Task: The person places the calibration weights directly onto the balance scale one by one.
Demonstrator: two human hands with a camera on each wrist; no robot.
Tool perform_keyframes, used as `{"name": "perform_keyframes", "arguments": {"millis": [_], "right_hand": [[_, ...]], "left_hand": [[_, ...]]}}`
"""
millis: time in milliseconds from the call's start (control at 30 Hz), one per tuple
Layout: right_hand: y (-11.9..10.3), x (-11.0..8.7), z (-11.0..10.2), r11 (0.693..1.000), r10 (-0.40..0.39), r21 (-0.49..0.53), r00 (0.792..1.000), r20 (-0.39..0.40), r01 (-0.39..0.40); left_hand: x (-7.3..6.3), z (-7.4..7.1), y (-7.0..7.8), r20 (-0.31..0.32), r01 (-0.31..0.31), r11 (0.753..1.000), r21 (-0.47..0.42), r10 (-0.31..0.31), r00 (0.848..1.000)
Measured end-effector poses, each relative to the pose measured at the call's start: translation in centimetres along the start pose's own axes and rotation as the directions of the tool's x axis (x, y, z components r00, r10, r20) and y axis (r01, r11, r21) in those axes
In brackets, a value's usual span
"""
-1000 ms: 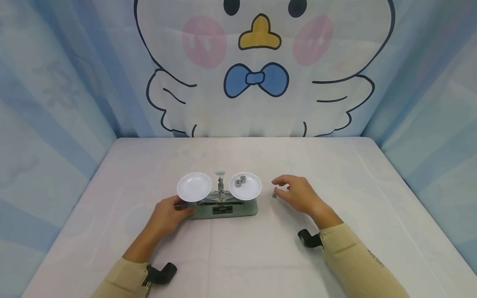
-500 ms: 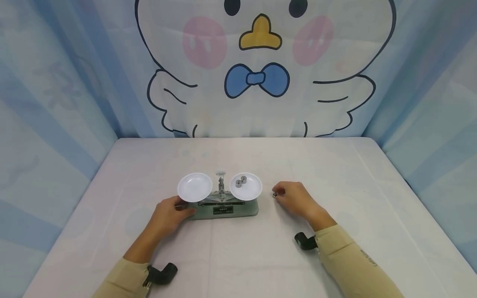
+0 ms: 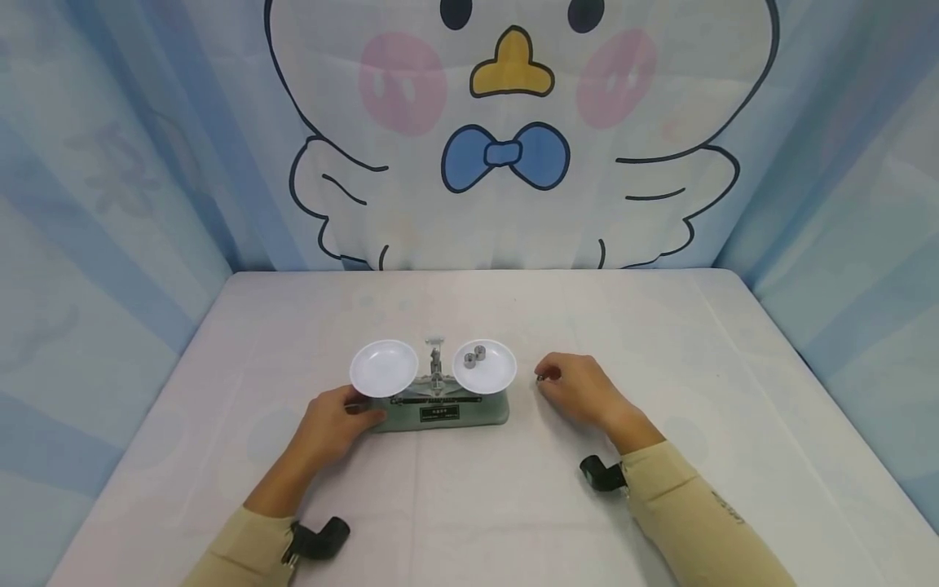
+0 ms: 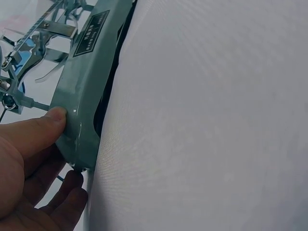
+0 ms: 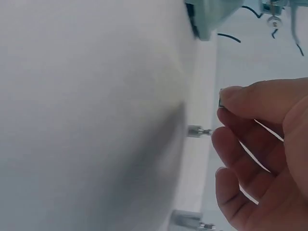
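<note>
A balance scale (image 3: 469,412) with a green base stands on the table. Its left pan (image 3: 384,369) is bare white; two small metal weights (image 3: 470,359) sit on the right pan (image 3: 495,377). My left hand (image 3: 330,424) holds the left end of the base, thumb (image 4: 57,114) on its front face and fingers curled around the end. Right of the scale, my right hand (image 3: 583,394) pinches a small metal weight (image 5: 221,99) between thumb and forefinger, mostly hidden by the fingertips. The other fingers are loosely curled.
The right wrist view shows two more knobbed metal weights, a smaller one (image 5: 195,131) and a bigger one (image 5: 186,220), standing on the table beyond the right hand. A white cloth (image 3: 469,505) covers the table. A printed curtain (image 3: 506,220) hangs behind it.
My right thumb and fingers have closed on the small weight, and it now sits slightly higher in the head view. The left hand and the scale have stayed put.
</note>
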State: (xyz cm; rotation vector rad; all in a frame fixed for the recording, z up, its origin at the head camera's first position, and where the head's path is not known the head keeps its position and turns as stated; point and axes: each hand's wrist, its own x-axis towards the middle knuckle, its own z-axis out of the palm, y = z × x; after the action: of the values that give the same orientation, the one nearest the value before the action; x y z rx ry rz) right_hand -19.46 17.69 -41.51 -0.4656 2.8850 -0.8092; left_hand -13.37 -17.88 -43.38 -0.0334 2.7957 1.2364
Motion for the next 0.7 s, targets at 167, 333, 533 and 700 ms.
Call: {"name": "perform_keyframes", "arguments": {"millis": [167, 333, 533, 700], "right_hand": [[-1.3, -0.2, -1.4, 0.998, -0.051, 0.022, 0.996, -0.078, 0.052], [-2.8, -0.2, -2.3, 0.991, -0.122, 0.033, 0.978, -0.169, 0.129], [-5.0, 0.1, -2.3, 0.978, -0.191, 0.037, 0.956, -0.221, 0.204], [-6.3, 0.7, -1.7, 0.977, -0.204, 0.025, 0.961, -0.188, 0.213]], "left_hand": [[0.0, 0.0, 0.1, 0.002, 0.009, 1.0, 0.006, -0.009, 1.0], [0.0, 0.1, 0.1, 0.001, 0.018, 1.0, 0.008, -0.018, 1.0], [0.0, 0.1, -0.1, -0.004, 0.005, 1.0, 0.009, -0.005, 1.0], [0.1, 0.1, -0.2, -0.003, 0.006, 1.0, 0.001, -0.006, 1.0]]}}
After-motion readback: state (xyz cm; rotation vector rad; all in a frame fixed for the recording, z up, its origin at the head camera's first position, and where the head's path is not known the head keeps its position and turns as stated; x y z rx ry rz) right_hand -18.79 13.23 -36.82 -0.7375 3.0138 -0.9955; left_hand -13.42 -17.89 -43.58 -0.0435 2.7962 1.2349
